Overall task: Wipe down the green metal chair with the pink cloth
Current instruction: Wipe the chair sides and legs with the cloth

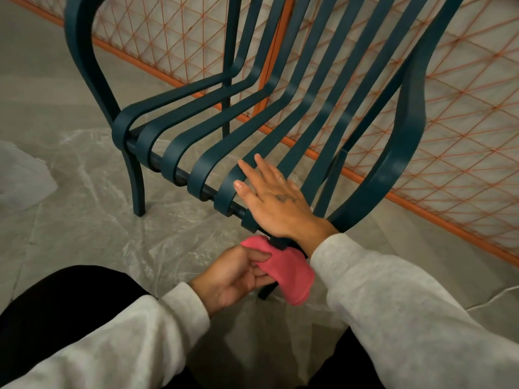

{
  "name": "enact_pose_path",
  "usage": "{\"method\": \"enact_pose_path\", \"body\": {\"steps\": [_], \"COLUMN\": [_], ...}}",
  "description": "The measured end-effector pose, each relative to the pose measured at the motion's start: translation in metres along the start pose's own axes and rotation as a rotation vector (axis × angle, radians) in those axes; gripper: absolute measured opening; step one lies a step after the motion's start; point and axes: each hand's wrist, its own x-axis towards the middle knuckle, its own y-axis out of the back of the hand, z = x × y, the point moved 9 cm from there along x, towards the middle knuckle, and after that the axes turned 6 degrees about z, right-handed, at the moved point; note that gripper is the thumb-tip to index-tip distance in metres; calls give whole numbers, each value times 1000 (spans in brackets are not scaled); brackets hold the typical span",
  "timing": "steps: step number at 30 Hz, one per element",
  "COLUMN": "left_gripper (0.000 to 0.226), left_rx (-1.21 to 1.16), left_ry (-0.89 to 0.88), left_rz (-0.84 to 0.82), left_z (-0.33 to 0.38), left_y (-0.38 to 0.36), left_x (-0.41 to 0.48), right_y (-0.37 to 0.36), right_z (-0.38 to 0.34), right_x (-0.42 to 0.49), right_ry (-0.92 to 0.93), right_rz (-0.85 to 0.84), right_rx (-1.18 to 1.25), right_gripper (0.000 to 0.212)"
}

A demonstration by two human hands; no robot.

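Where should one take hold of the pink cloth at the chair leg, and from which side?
Grip its left edge, coming from the left, as the left hand does: the pink cloth drapes over the chair front leg, and the right sleeve blocks the other side.

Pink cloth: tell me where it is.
In the head view, low centre: the left hand grips the pink cloth against the near front leg of the chair, just below the right hand lying flat on the seat.
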Motion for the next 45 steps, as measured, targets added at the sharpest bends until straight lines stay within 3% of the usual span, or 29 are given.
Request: {"method": "enact_pose_path", "body": {"steps": [4, 8, 10, 14, 17, 21, 26, 32, 35, 38, 42, 45], "left_gripper": [38, 37, 34, 31, 29, 29, 34, 29, 33, 39, 26, 30], "left_rx": [86, 223, 269, 205, 156, 229, 319, 444, 475, 591, 605, 711], "left_ry": [-143, -387, -491, -593, -623, -671, -645, -716, -714, -738, -805, -747], "left_rz": [-25, 44, 70, 112, 152, 183, 73, -72, -275, -388, -139, -99], "left_z": [20, 62, 83, 110, 119, 124, 110, 120, 125, 127, 144, 132], "left_y": [-10, -15, -16, -15, -14, -24, -50, -92, -124, -153, -154, -158], "left_x": [-24, -45, -56, -75, -87, -104, -120, -141, -151, -152, -128, -110], "right_y": [4, 26, 39, 51, 29, 14, 24, 75, 109, 136, 141, 136], "right_z": [0, 0, -3, -16, -23, -26, -28, -26, -16, 8, 61, 75], "right_x": [0, -7, -21, -63, -83, -101, -121, -156, -179, -204, -218, -199], "right_ry": [-32, -115, -110, 53, 160, 147, 175, 318, 362, 241, -114, -204], "right_rz": [25, 115, 198, 360, 362, 420, 582, 954, 1133, 1271, 1447, 1373], "right_rx": [100, 501, 579, 395, 228, 238, 313, 404, 513, 652, 1083, 1267], "right_gripper": [59, 54, 48, 49, 51, 62, 85, 53, 33, 37, 41, 43]}}
